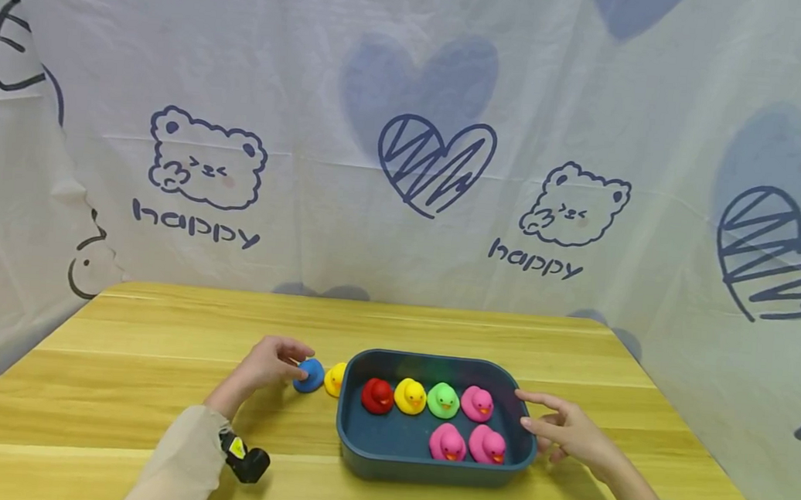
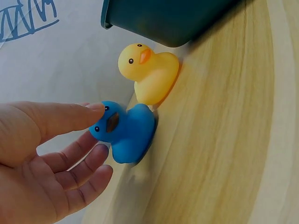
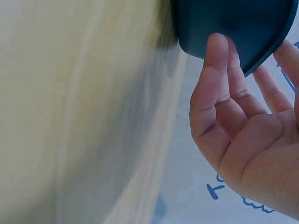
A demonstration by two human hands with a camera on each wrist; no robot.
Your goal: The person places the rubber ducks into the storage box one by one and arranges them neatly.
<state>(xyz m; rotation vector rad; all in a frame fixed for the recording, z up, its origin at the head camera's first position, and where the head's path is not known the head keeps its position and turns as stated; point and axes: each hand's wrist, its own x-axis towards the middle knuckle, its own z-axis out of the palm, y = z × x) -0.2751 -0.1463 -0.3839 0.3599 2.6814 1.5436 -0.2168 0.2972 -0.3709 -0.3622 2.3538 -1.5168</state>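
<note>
My left hand [image 1: 271, 365] is at a blue rubber duck [image 1: 309, 376] on the table, left of a dark teal basin [image 1: 427, 472]. Its thumb lies against the duck's head and the index finger curls behind it, mostly hidden; the other fingers hang below the head in the left wrist view. Beside the blue duck stands a yellow rubber duck [image 2: 154, 77], close to the basin's left end. My right hand [image 1: 572, 432] rests its fingertips against the basin's right end, fingers loosely bent, with one fingertip [image 3: 217, 44] on the outer wall.
Inside the basin sit a red duck [image 1: 378, 396], another yellow duck [image 1: 410, 396], a green duck [image 1: 443, 400] and three pink ducks [image 1: 476, 403]. The wooden table [image 1: 157, 334] ends at a white printed curtain [image 1: 305, 220] behind and at the sides.
</note>
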